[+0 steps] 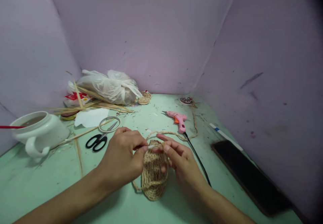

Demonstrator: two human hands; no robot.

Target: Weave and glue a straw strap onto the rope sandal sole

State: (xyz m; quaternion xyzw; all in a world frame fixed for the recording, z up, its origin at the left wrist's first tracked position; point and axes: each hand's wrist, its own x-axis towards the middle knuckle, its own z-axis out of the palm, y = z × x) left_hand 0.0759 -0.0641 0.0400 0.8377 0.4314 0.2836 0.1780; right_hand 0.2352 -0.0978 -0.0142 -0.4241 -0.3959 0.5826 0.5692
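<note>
A small woven jute basket (153,175) lies on the green table (45,180) between both hands. My left hand (123,156) is closed, pinching a thin pale stick or strand at the basket's upper rim. My right hand (178,156) is closed too, its fingers pressed on the same rim from the right. A jute cord (174,135) trails from the basket up toward the back of the table.
Black-handled scissors (101,138) lie left of the hands. A pink glue gun (178,119) with a black cable rests behind. A white mug (37,133) stands far left, a plastic bag (108,86) and straw sticks (93,105) behind. A dark phone (249,177) and pen (224,136) lie right.
</note>
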